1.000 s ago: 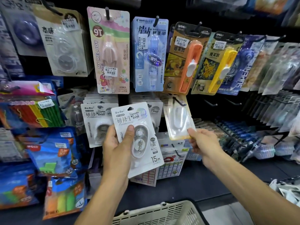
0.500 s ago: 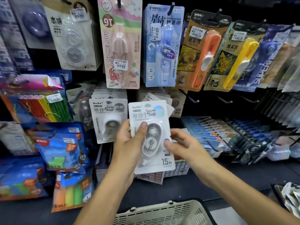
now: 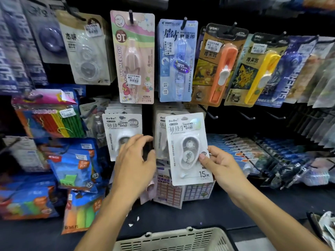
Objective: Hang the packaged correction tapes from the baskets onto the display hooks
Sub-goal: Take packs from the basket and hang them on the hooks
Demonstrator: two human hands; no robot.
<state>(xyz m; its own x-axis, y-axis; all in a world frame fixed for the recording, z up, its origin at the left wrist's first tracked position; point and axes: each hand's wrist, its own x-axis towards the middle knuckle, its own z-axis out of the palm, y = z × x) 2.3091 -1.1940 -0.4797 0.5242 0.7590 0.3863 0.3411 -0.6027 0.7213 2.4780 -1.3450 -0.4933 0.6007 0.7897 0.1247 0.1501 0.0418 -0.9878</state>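
Now your right hand (image 3: 219, 163) pinches one white correction tape pack (image 3: 187, 148) by its right edge, up in front of the packs already hanging (image 3: 161, 134) on the lower row. It does not look hooked yet. Your left hand (image 3: 135, 160), at 9 o'clock from it, is loose and holds nothing. More bare hooks (image 3: 208, 112) wait at 2 o'clock. The basket (image 3: 172, 239) sits at 6 o'clock; you can't see inside.

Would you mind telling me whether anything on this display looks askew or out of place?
Only small things. The white correction tape pack pinched in the right hand tilts and is not on a hook yet. Three bare hooks stick out beside it. White scraps lie on the dark shelf above the basket.
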